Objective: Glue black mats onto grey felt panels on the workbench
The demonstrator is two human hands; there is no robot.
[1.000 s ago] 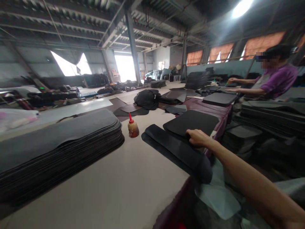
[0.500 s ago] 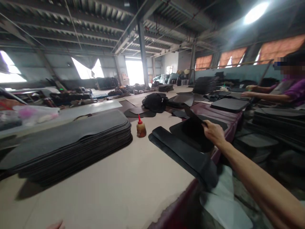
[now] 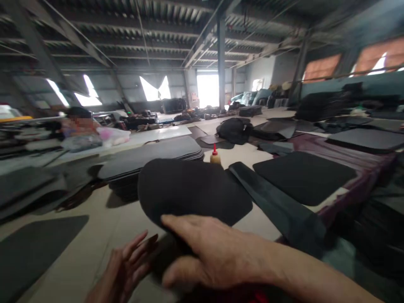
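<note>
A black rounded panel [image 3: 189,185] is raised at a tilt above the pale tabletop [image 3: 123,223]. My right hand [image 3: 205,248] grips its near edge, with the fingers on top and the thumb lower down. Just left of that edge, my left hand [image 3: 129,261] has its fingers apart and holds nothing. Behind the panel lies a thick stack of grey-black panels [image 3: 158,151]. A glue bottle with a red tip [image 3: 215,155] stands beyond the panel, partly hidden by it.
Another black panel [image 3: 306,174] lies flat on the right. A folded dark strip [image 3: 277,202] runs along the table's right edge. More dark sheets [image 3: 41,244] lie at the left. A black bag [image 3: 233,129] sits farther back. A person [image 3: 78,126] is at the far left.
My right hand has come in from the right with the black panel, now in front of the stack. My left hand has risen into view. The view has turned left.
</note>
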